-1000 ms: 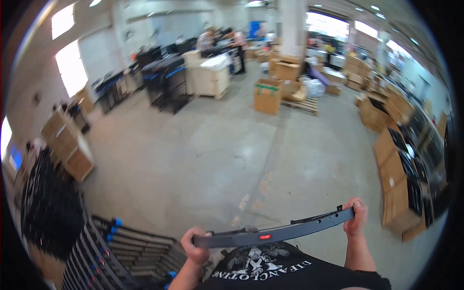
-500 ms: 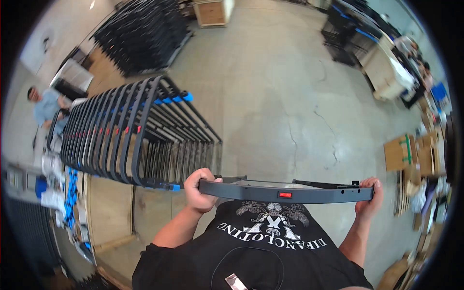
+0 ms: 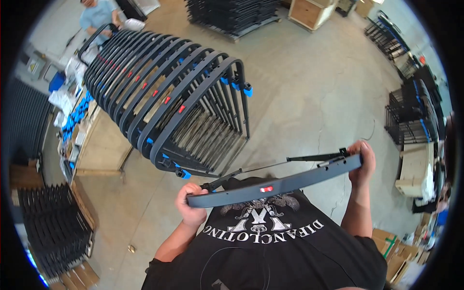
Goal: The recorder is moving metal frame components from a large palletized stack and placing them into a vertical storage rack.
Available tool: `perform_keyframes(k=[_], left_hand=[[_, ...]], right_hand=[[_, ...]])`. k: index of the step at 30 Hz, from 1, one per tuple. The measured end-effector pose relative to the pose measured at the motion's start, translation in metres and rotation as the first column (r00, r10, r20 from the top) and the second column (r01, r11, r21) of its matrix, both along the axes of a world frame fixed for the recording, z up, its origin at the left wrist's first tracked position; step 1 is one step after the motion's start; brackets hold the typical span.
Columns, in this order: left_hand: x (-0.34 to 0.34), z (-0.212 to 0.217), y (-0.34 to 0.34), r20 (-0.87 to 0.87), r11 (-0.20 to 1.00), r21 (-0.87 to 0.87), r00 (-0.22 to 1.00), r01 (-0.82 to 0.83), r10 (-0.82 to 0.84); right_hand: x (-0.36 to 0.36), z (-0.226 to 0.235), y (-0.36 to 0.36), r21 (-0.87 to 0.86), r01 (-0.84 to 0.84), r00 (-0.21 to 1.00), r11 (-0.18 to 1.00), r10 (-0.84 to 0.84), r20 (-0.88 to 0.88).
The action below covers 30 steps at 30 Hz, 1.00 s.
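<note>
Floor (image 3: 299,96) spread beyond; left fingers (image 3: 186,193), right fingers (image 3: 363,149) gripped frame (image 3: 290,184); carrying, seemingly; next called for clearing stack (image 3: 203,88) beyond left fingers.

Up comes a dark frame (image 3: 300,181), held aloft by both ends! Its broad grey bar curves gently, a red patch (image 3: 266,189) near the middle, small holes (image 3: 326,168) towards the right; slim black rods (image 3: 316,157) show beyond, and it's slanting, right end higher in view.

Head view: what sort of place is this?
Probably a factory or assembly workshop, judging by the row of matching dark frames, the stack of black parts and the wooden crate.
</note>
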<state>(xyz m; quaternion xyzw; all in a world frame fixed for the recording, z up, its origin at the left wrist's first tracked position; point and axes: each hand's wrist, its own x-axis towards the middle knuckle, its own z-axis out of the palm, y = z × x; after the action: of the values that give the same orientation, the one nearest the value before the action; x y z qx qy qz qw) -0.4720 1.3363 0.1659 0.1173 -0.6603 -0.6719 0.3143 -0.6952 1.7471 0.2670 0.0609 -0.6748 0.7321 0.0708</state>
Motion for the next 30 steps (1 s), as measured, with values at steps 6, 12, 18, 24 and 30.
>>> perform_keyframes(k=[6, 12, 18, 24, 30], left_hand=[[0.003, -0.026, 0.009, -0.013, 0.93, 0.032, 0.931, -0.365, 0.366], [0.001, -0.073, 0.018, 0.078, 0.728, -0.027, 0.725, -0.685, 0.685], [-0.003, -0.098, -0.007, 0.227, 0.606, -0.079, 0.578, -0.791, 0.784], [-0.024, -0.08, -0.025, 0.225, 0.576, -0.09, 0.547, -0.812, 0.806], [-0.062, -0.033, -0.024, 0.365, 0.578, -0.393, 0.456, -0.715, 0.812]], right_hand=[[-0.143, -0.038, -0.089, 0.116, -0.387, 0.907, 0.915, 0.356, 0.225], [-0.233, -0.087, -0.181, 0.158, -0.633, 0.76, 0.758, 0.57, 0.311], [-0.272, -0.121, -0.237, 0.096, -0.758, 0.636, 0.645, 0.699, 0.329], [-0.284, -0.119, -0.263, 0.029, -0.781, 0.583, 0.624, 0.71, 0.395], [-0.293, -0.128, -0.272, 0.201, -0.593, 0.791, 0.78, 0.611, -0.037]])
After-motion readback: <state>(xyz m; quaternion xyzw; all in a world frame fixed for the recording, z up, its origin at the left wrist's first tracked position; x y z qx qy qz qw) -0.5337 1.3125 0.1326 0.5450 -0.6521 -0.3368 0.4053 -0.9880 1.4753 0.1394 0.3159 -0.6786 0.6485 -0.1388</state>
